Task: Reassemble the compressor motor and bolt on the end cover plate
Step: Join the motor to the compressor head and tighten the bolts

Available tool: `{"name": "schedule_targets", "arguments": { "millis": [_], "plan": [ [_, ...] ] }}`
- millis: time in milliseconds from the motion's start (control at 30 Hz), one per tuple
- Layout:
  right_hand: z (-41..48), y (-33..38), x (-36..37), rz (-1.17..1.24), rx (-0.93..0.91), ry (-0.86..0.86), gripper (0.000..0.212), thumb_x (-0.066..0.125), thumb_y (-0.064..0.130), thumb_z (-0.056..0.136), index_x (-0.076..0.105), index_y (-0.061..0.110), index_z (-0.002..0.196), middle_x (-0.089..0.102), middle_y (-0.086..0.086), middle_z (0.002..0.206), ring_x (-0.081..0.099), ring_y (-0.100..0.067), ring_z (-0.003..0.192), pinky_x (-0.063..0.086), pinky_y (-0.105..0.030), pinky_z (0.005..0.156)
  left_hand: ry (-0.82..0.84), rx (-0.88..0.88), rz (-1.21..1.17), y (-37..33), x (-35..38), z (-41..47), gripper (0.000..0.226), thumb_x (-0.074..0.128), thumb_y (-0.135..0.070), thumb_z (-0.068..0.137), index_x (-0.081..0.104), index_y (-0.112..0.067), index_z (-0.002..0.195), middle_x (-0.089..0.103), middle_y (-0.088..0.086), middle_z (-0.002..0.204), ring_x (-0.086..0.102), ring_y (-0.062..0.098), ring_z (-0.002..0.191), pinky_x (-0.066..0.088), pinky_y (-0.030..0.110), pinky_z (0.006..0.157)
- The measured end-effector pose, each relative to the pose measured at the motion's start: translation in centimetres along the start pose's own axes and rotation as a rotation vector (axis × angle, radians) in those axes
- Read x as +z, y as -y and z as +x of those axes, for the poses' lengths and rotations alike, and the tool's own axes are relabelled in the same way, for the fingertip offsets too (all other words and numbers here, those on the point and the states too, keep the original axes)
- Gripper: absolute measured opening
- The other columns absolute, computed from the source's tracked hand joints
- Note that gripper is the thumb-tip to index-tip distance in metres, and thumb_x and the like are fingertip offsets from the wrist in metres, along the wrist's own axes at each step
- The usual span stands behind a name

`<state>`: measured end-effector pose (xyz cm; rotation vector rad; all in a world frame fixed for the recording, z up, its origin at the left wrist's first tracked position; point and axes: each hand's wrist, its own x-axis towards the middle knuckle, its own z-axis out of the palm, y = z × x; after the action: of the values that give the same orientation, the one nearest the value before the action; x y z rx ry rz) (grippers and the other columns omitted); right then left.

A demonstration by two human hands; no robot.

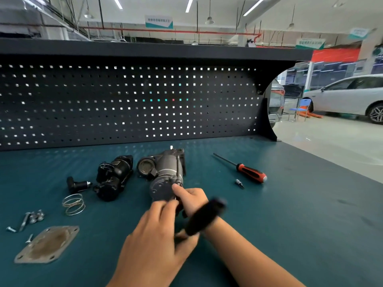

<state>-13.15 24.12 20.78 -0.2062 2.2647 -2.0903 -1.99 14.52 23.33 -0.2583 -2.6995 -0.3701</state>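
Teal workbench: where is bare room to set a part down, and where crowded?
Free: the stretch right of the red-and-black screwdriver; the strip under the black pegboard. Crowded: left, around grey cover plate, wire spring, bolts.

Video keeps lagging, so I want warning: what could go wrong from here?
The compressor motor lies unclamped on the bench; force at its near end could roll it. A blurred black tool handle crosses the right wrist, so a slip could strike the right hand. Loose bolts beside the cover plate could scatter.
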Motion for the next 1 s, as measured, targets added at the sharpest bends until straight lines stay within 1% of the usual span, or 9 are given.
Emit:
{"name": "schedule_targets", "arguments": {
  "millis": [133, 267, 367, 467, 533, 633, 733, 833, 1000],
  "plan": [
    [-0.6, 0.0, -0.5, -0.004, -0.047, 0.022, 0.041, 0.048, 0.032, 0.094, 0.059, 0.01, 0.062, 0.059, 0.001, 0.054, 0.049, -0.009, 0.05, 0.036, -0.015, 0.048, 0.155, -0.329, -0.703, 0.8, 0.2, -0.4, 0.046, 0.022, -0.062, 0.091, 0.051, -0.037, 0.116, 0.072, -0.003, 0.086, 0.068, 0.017, 0.075, 0.05, 0.026, 0.063],
    [-1.0, 0.2, -0.5, 0.035, -0.022, 0.114, 0.04, 0.04, 0.032, 0.099, 0.06, 0.014, 0.069, 0.065, 0.004, 0.053, 0.058, -0.008, 0.057, 0.041, -0.021, 0.063, 0.433, -0.801, -1.62, 0.9, 0.4, -1.2, 0.051, 0.035, -0.047, 0.094, 0.062, -0.004, 0.096, 0.072, 0.02, 0.078, 0.056, 0.026, 0.036, 0.046, 0.026, 0.033],
    [-1.1, 0.2, -0.4, 0.093, -0.004, 0.146, 0.04, 0.037, 0.036, 0.1, 0.062, 0.013, 0.078, 0.07, 0.003, 0.063, 0.061, -0.009, 0.067, 0.04, -0.03, 0.076, 0.393, -0.957, -1.889, 0.6, 0.5, -1.3, 0.047, 0.041, -0.039, 0.093, 0.062, 0.003, 0.087, 0.069, 0.02, 0.068, 0.051, 0.024, 0.03, 0.045, 0.029, 0.029],
    [-1.1, 0.0, -0.2, 0.042, -0.02, 0.099, 0.043, 0.04, 0.037, 0.099, 0.064, 0.012, 0.073, 0.069, 0.003, 0.06, 0.062, -0.005, 0.061, 0.044, -0.018, 0.065, 0.196, -0.757, -1.614, 0.3, 0.8, -1.2, 0.012, 0.047, -0.01, 0.094, 0.058, -0.01, 0.098, 0.06, 0.01, 0.052, 0.047, 0.018, 0.031, 0.04, 0.022, 0.032],
    [-1.2, 0.3, -0.2, 0.012, -0.047, 0.018, 0.046, 0.046, 0.036, 0.097, 0.064, 0.015, 0.059, 0.063, 0.005, 0.052, 0.057, -0.004, 0.049, 0.042, -0.012, 0.052, 0.143, -0.491, -1.191, 0.9, 1.1, -0.9, 0.026, 0.05, -0.01, 0.093, 0.049, -0.022, 0.116, 0.056, -0.002, 0.052, 0.05, 0.015, 0.039, 0.041, 0.023, 0.041],
    [-1.0, 0.3, 0.0, -0.105, -0.116, -0.118, 0.055, 0.052, 0.035, 0.094, 0.049, 0.013, 0.043, 0.046, -0.002, 0.047, 0.04, -0.009, 0.05, 0.035, -0.021, 0.049, 0.089, -0.095, -0.335, 0.9, 0.7, -0.6, 0.046, 0.044, -0.04, 0.09, 0.024, -0.038, 0.132, 0.064, -0.006, 0.087, 0.062, 0.011, 0.084, 0.04, 0.023, 0.064],
    [-1.5, 0.4, 0.4, -0.091, -0.144, -0.113, 0.063, 0.053, 0.044, 0.091, 0.054, -0.014, 0.065, 0.051, -0.024, 0.064, 0.043, -0.02, 0.062, 0.044, -0.038, 0.064, 0.119, 0.114, 0.107, -0.2, 0.6, 0.1, 0.06, 0.039, -0.044, 0.088, 0.015, -0.027, 0.14, 0.059, -0.003, 0.115, 0.058, 0.022, 0.102, 0.036, 0.03, 0.071],
    [-1.7, 0.4, 0.2, -0.071, -0.158, -0.088, 0.067, 0.061, 0.049, 0.084, 0.052, -0.014, 0.061, 0.052, -0.018, 0.062, 0.042, -0.02, 0.059, 0.038, -0.034, 0.061, 0.159, 0.134, 0.201, -0.6, 1.3, 0.4, 0.073, 0.038, -0.045, 0.09, 0.001, -0.019, 0.147, 0.054, 0.0, 0.121, 0.058, 0.022, 0.103, 0.032, 0.03, 0.068],
    [-1.2, 0.3, 0.0, -0.104, -0.138, -0.16, 0.061, 0.066, 0.037, 0.084, 0.039, 0.019, 0.032, 0.049, 0.002, 0.041, 0.043, -0.01, 0.042, 0.036, -0.023, 0.05, 0.116, 0.119, 0.235, 0.4, 2.4, -0.3, 0.081, 0.035, -0.051, 0.09, -0.015, -0.021, 0.146, 0.054, -0.007, 0.125, 0.058, 0.017, 0.104, 0.031, 0.029, 0.067]
  ]
}}
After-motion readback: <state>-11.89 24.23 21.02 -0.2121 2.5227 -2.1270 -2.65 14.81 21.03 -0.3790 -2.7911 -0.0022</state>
